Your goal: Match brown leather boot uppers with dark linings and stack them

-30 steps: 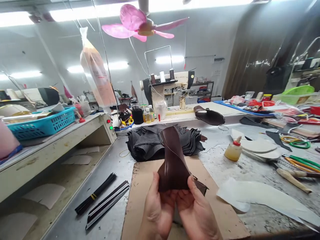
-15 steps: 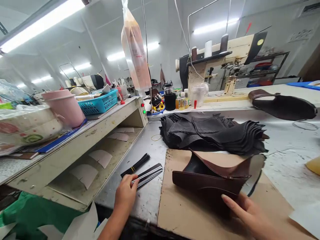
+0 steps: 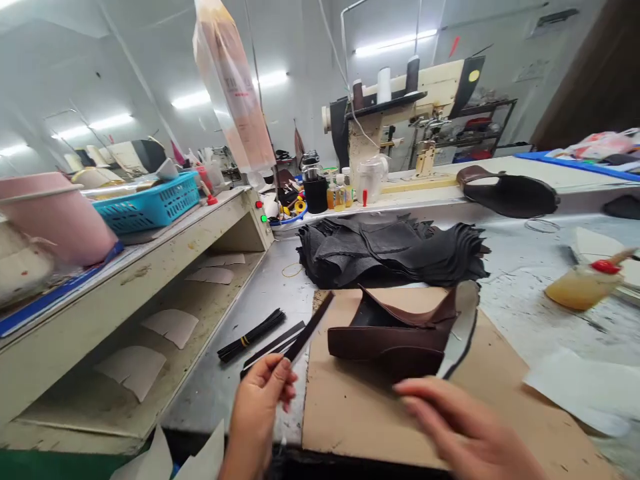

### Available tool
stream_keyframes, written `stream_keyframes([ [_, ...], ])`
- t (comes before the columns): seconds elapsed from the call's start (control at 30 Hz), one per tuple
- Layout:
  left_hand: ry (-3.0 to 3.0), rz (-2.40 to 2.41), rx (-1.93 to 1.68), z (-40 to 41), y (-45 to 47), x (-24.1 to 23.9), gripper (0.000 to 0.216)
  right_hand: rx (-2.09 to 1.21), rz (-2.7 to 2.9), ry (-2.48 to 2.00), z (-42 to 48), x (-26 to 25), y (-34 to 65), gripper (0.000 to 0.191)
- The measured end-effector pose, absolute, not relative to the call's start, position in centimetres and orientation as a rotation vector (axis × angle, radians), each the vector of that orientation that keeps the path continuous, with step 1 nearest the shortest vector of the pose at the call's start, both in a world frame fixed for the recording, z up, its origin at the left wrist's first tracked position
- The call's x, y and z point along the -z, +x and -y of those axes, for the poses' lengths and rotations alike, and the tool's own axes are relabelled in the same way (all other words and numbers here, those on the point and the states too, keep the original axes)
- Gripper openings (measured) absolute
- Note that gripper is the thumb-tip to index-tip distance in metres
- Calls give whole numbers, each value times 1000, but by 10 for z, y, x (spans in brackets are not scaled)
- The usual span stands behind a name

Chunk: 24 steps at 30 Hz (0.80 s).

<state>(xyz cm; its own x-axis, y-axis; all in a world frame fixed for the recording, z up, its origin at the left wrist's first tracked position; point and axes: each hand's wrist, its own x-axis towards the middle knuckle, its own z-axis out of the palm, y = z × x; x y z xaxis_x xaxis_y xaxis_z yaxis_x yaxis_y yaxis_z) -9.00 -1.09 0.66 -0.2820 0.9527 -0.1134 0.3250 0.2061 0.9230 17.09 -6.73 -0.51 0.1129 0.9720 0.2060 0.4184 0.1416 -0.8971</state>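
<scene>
My left hand (image 3: 260, 400) pinches one thin black strip (image 3: 313, 325) and lifts it off the loose black strips (image 3: 273, 345) lying on the metal table. A banded bundle of strips (image 3: 251, 334) lies just behind them. The folded brown leather piece (image 3: 395, 337) rests on the brown cardboard sheet (image 3: 380, 417). My right hand (image 3: 465, 433) hovers just in front of the leather, fingers stretched out, holding nothing.
A stack of black cut pieces (image 3: 395, 253) lies behind the cardboard. A glue bottle (image 3: 583, 283) lies at the right. The wooden shelf (image 3: 150, 267) on the left carries a blue basket (image 3: 150, 203) and a pink tub (image 3: 55, 217). A sewing machine (image 3: 400, 113) stands at the back.
A second ago both hands held the brown leather up. It now lies on the cardboard; my left hand reached to the strips and has lifted one, while my right hand came off the leather.
</scene>
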Motion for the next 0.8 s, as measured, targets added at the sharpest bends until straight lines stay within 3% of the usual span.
stream_keyframes([
  [0.13, 1007, -1322, -943, 44, -23, -3, 55, -812, 1625, -1269, 48, -14, 118, 25],
  [0.3, 1208, -1304, -788, 58, -2, 7, 58, -651, 1572, -1347, 53, -12, 133, 10],
  [0.8, 1136, -1258, -697, 57, 1, 6, 55, -475, 1947, -1290, 80, 5, 151, 29],
])
